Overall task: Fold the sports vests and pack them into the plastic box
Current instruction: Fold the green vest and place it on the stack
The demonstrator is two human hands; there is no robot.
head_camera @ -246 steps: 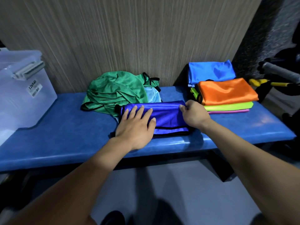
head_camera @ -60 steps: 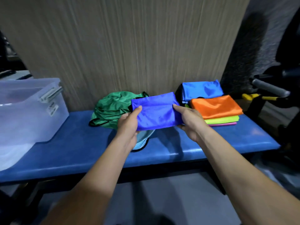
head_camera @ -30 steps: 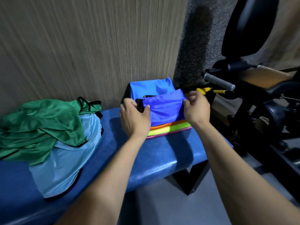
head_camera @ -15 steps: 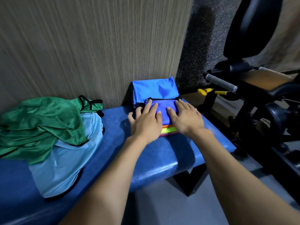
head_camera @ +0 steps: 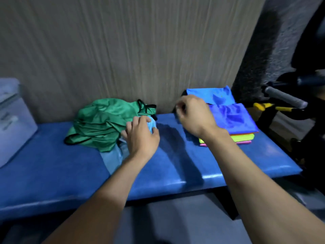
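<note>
Royal-blue folded vest (head_camera: pixel 233 118) tops the finished stack at right of frame; the left hand (head_camera: pixel 140 138) grips a pale-blue vest (head_camera: pixel 114 155) beside the green one (head_camera: pixel 103 122). Right hand (head_camera: pixel 193 115) loosely curled, empty. Plastic box (head_camera: pixel 12 120), far left, awaits packing.

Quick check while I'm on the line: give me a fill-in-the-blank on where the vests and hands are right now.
1. The left hand grips the ____ vest beside the green vest.
2. The top of the folded stack is the colour ____.
3. The plastic box stands at the bench's ____ end.

Missing words: light blue; dark blue; left
</note>
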